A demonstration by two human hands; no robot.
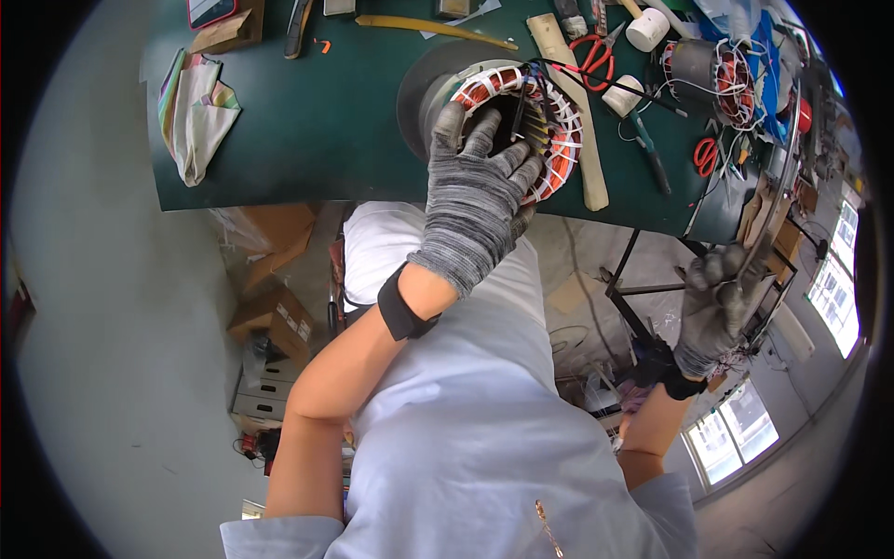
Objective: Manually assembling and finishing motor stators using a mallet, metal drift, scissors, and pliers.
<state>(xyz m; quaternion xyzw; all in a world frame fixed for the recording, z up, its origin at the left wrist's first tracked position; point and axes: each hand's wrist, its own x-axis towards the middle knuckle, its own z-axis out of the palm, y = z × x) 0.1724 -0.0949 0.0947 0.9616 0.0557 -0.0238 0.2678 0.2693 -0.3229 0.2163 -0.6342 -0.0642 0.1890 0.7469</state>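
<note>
A big green table (317, 130) fills the top of the view. Near its front edge, about in the middle, sits a round metal part with a fat ring of copper wire (564, 140) on its end. White string ties the wire all the way around, and the ring has a dark hole in it. The left hand (482, 193), in a gray striped glove, lies on the near left side of the ring. Its fingers are a bit apart, with some tips reaching over the rim by the hole. So the ring is right under those fingers and pokes out past them, up and to the right (I cannot tell if they squeeze it).

The right hand (715, 312) wears a dark gray glove and is well away from the ring, low on the right side. Its fingers are bent in. A long, thin, curvy thing (780, 191) comes down to them, but I cannot tell if they hold it.

Another wire part (694, 73) lies farther right. A wooden stick (570, 116) is just beside the ring. Smallest are the red-handled cutters (608, 43), near the stick.
</note>
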